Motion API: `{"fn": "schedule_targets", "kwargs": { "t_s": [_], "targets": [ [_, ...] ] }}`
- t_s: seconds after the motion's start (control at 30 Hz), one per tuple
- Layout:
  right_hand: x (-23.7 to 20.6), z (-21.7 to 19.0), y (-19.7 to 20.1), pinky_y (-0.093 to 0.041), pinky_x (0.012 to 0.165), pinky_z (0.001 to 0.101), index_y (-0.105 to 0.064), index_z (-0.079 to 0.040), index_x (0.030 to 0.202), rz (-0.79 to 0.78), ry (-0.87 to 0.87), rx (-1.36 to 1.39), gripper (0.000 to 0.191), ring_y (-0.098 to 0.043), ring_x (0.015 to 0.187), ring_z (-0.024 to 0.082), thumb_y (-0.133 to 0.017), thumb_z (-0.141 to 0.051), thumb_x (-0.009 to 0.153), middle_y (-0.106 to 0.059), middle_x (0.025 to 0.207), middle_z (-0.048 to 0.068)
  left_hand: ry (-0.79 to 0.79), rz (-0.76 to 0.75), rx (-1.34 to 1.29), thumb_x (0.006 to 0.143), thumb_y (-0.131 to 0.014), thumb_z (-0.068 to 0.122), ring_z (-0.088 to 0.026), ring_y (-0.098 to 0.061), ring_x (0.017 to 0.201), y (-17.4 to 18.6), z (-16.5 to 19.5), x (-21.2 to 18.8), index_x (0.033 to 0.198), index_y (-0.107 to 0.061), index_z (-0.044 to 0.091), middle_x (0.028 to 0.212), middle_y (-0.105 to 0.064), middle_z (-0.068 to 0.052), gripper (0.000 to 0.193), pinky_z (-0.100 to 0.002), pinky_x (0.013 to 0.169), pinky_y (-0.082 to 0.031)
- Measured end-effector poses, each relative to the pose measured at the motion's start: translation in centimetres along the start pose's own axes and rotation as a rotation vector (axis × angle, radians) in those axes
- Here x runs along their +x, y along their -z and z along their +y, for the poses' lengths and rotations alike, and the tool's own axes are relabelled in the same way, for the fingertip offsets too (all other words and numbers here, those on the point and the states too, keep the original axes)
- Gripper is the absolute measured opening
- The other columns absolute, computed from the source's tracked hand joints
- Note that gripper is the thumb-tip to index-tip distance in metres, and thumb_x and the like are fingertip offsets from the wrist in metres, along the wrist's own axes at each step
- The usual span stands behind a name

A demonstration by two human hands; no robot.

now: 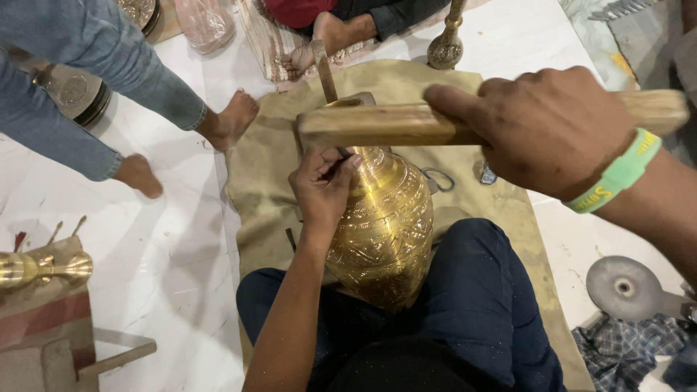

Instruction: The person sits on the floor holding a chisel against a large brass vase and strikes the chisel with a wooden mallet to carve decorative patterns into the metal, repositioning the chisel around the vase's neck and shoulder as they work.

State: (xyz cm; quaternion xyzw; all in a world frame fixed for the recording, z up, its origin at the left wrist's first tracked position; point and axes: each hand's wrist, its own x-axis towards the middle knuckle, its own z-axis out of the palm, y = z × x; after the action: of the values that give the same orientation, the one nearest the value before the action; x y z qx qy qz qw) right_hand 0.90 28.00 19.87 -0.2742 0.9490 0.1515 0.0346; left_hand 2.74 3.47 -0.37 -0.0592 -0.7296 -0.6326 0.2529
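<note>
Brass vase already looks engraved nearly all over; left hand grips a chisel at its neck, right hand clenches a wooden mallet above.

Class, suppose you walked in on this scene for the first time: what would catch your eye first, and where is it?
The shiny engraved brass vase lies in the middle, propped between the seated person's knees on a tan cloth. Above it, the right hand grips a wooden mallet, while the left hand presses a thin tool against the vase's shoulder. At upper left, another person's bare feet stand on the white floor.
</note>
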Motion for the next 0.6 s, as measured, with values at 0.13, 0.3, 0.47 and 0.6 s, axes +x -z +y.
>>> {"fn": "schedule_targets", "kwargs": {
  "t_s": [0.13, 0.3, 0.47, 0.6],
  "targets": [
    [0.08, -0.04, 0.07, -0.053, 0.047, 0.0339, -0.051, -0.024, 0.144, -0.008, -0.032, 0.002, 0.044, -0.067, 0.053, 0.019, -0.060, -0.023, 0.102, -0.069, 0.072, 0.003, -0.007, -0.016, -0.055, 0.092, -0.079, -0.002, -0.003, -0.068, 0.083, -0.03, -0.15, 0.02, 0.119, -0.064, -0.002, 0.093, -0.075, -0.006, 0.031, -0.018, 0.077, -0.057],
    [0.59, 0.01, 0.55, -0.051, 0.047, 0.0331, -0.049, -0.023, 0.148, 0.106, 0.039, 0.080, 0.053, -0.066, 0.053, 0.019, -0.063, -0.022, 0.097, -0.069, 0.070, 0.003, -0.030, -0.020, 0.007, 0.093, -0.081, -0.003, -0.005, -0.069, 0.083, 0.13, -0.55, 0.00, 0.113, -0.064, -0.002, 0.093, -0.077, -0.008, 0.026, -0.020, 0.075, -0.057],
    [0.61, -0.19, 0.49, -0.049, 0.047, 0.0322, -0.050, -0.018, 0.152, 0.392, 0.135, 0.161, 0.063, -0.065, 0.053, 0.019, -0.066, -0.020, 0.092, -0.069, 0.072, 0.002, -0.084, -0.021, 0.041, 0.092, -0.081, -0.002, -0.004, -0.070, 0.083, 0.24, -0.70, -0.08, 0.118, -0.062, -0.001, 0.093, -0.077, -0.007, 0.032, -0.020, 0.076, -0.060],
    [0.76, 0.15, 0.03, -0.053, 0.045, 0.0346, -0.052, -0.028, 0.141, 0.024, -0.036, -0.062, 0.045, -0.068, 0.054, 0.020, -0.065, -0.022, 0.098, -0.070, 0.073, 0.003, -0.021, -0.023, -0.001, 0.092, -0.082, -0.002, -0.006, -0.070, 0.084, 0.24, -0.58, -0.08, 0.117, -0.063, 0.000, 0.093, -0.076, -0.008, 0.032, -0.022, 0.076, -0.060]
  ]
}}
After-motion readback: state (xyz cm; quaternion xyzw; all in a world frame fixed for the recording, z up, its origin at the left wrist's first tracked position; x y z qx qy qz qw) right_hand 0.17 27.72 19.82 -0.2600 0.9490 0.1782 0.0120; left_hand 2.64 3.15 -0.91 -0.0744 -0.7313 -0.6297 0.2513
